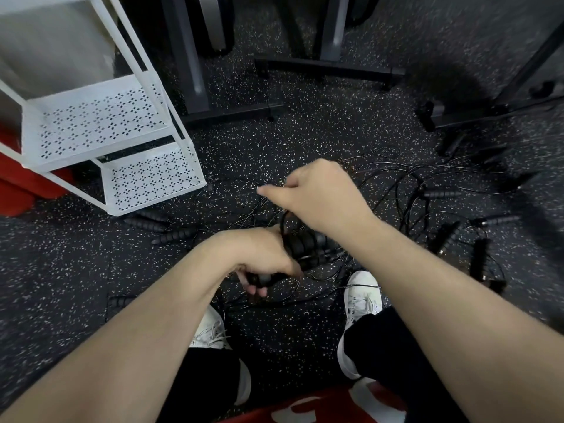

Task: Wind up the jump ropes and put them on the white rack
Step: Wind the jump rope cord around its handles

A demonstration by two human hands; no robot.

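Two hands are working in front of the white rack (pixel 100 129): the left hand (pixel 256 257) is gripping a bundle of black jump rope handles (pixel 308 245) with fingers curled round it, while the right hand (pixel 317 193), slightly blurred, is pinching a thin rope cord (pixel 241 181) just above that bundle. More jump ropes (pixel 427 190) are lying tangled on the speckled floor (pixel 305 138) right of the rack, and several loose handles (pixel 161 227) are sitting just below its bottom shelf.

The dark floor with little white specks (pixel 305 138) holds a messy pile of thin black jump ropes (pixel 406 190) — their bumpy black handles (pixel 171 236) lie around. A white metal rack with holes (pixel 152 178) stands there too.
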